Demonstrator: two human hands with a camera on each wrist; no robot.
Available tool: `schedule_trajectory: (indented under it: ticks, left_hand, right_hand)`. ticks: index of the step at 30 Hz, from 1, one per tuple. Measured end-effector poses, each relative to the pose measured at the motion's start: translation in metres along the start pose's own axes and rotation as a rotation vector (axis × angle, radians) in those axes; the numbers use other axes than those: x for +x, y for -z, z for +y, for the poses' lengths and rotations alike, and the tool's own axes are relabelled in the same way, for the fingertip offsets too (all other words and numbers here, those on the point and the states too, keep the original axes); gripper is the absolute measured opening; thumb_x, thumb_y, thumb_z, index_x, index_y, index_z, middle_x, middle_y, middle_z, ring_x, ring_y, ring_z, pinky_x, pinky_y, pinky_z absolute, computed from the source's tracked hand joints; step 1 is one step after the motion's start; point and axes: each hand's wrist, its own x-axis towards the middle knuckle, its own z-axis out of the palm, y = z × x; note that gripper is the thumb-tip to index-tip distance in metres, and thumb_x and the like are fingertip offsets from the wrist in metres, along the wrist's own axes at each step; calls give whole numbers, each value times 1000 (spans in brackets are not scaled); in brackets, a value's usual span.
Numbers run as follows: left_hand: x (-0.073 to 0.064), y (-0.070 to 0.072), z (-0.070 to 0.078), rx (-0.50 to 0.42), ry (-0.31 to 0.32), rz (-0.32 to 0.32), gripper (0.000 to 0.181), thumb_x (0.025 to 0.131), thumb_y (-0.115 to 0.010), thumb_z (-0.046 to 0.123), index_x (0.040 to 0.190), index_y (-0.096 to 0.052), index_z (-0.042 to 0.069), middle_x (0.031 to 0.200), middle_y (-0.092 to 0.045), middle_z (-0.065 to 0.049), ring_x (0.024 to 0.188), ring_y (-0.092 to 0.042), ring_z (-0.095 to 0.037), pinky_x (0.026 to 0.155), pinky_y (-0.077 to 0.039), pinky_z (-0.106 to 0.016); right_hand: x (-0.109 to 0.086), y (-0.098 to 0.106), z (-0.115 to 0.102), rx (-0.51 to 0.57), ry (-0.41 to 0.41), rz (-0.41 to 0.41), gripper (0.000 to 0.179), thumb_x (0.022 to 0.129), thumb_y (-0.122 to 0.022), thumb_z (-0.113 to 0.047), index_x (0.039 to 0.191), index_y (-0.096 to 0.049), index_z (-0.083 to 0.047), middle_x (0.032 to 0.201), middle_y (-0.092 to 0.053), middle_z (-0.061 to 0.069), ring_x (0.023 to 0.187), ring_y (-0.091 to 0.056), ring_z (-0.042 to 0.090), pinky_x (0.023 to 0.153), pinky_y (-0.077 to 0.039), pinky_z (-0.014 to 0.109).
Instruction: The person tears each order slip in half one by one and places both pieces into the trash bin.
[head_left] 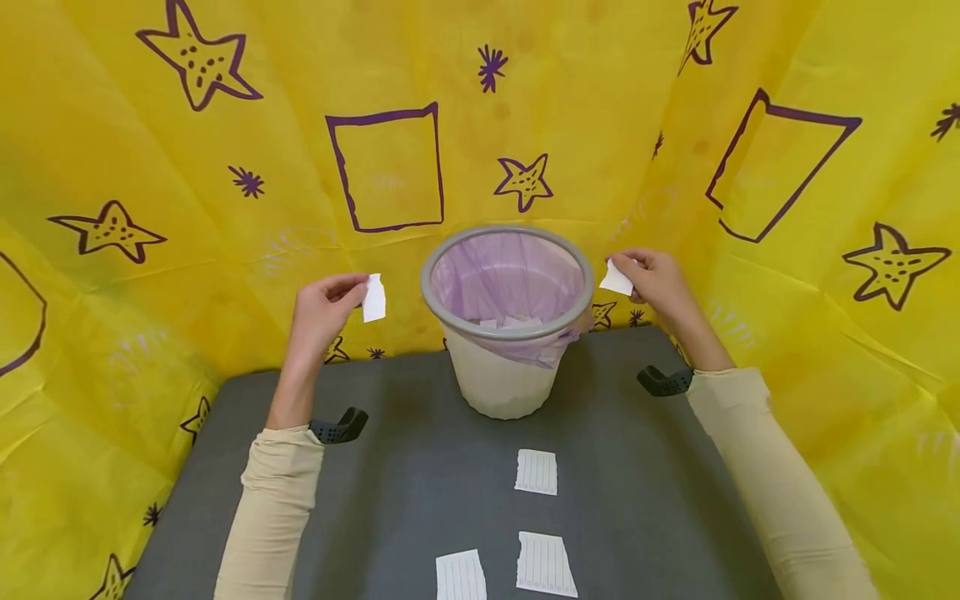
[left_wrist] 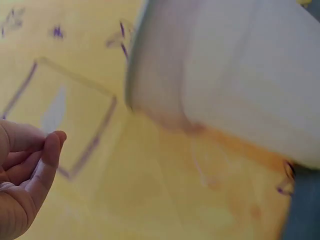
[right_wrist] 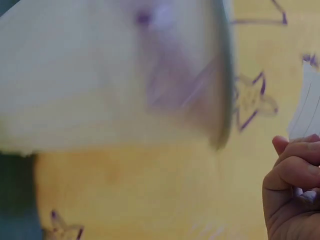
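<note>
In the head view a white waste bin (head_left: pixel 498 379) with a grey rim and a purple liner (head_left: pixel 487 279) stands between the two hands. White paper scraps (head_left: pixel 522 322) lie inside it. To its left, my left hand (head_left: pixel 322 315) pinches a small torn piece of paper (head_left: pixel 374 298) between thumb and fingers. On the bin's right, my right hand (head_left: pixel 660 282) pinches another torn piece of paper (head_left: pixel 617 278). The left wrist view shows that paper (left_wrist: pixel 55 111) nearly edge-on above the fingertips. In the right wrist view, lines show on the right hand's paper (right_wrist: pixel 306 107).
Three lined paper pieces lie on the grey table (head_left: pixel 420 475) in front of the bin: one nearer piece (head_left: pixel 536 472), one below it (head_left: pixel 546 564) and one to the left (head_left: pixel 461 576). A yellow patterned cloth (head_left: pixel 600 100) hangs behind and at both sides.
</note>
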Motion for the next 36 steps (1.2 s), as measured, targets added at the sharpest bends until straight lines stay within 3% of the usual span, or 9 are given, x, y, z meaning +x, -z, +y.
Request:
schedule_trajectory:
  ticks: [4,8,12,15,18,22,27,30,36]
  left_hand:
    - [10,-16,30,-5,-93,-60,36,94,-64,27,123,-67,7,123,-67,-17,97,-62,-11,79,-50,-12]
    - [15,-30,48,-18,-127,-83,32,93,-65,22,121,-68,6,120,-67,-16,98,-62,-16,77,-49,-14]
    - [20,-45,58,-8,-157,-99,29,93,-65,19,119,-69,6,117,-69,-15,99,-63,-20,78,-50,-19]
    - [22,-67,64,5,-180,-146,28,93,-65,18,118,-69,6,115,-69,-14,98,-64,-23,80,-52,-23]
    - [22,-91,65,13,-193,-202,26,93,-65,17,117,-70,7,113,-70,-12,97,-65,-23,81,-53,-26]
    - [21,-112,66,38,-233,-241,24,93,-64,14,115,-70,5,113,-71,-14,98,-66,-26,85,-55,-33]
    - [24,-125,69,267,-358,-297,34,100,-54,21,128,-60,3,129,-63,-14,120,-58,-29,104,-46,-41]
    - [24,-127,70,410,-432,-288,40,101,-51,26,134,-54,2,139,-55,-15,134,-46,-30,116,-32,-43]
    - [26,-121,67,572,-471,-212,49,102,-47,37,138,-49,4,149,-43,-18,144,-33,-35,121,-21,-48]
  right_hand:
    - [6,-17,-29,-10,40,-91,46,98,-56,-35,121,-62,5,64,-56,-8,48,-39,8,47,-37,20]
    - [9,-29,-43,-64,47,-125,43,98,-57,-34,119,-64,3,65,-53,-5,50,-40,8,48,-38,19]
    - [16,-41,-46,-219,151,-105,36,98,-56,-28,113,-67,3,65,-54,-2,49,-43,6,47,-38,20]
    - [22,-59,-51,-320,250,-98,31,98,-56,-24,109,-69,1,62,-55,0,46,-45,5,46,-38,21]
    - [24,-78,-56,-331,274,-137,29,98,-57,-25,110,-69,-1,61,-52,-1,45,-47,6,46,-39,22]
    - [24,-94,-56,-348,299,-137,25,98,-57,-23,105,-70,-2,61,-55,5,48,-52,16,47,-41,25]
    - [25,-108,-54,-516,363,-76,30,102,-48,-26,112,-66,-4,96,-68,16,85,-64,29,77,-52,38]
    - [23,-111,-53,-627,382,-55,38,103,-43,-33,124,-62,-8,122,-64,15,114,-58,31,101,-45,46]
    - [20,-103,-53,-746,413,-30,49,101,-39,-43,138,-54,-14,147,-47,15,137,-41,34,114,-31,51]
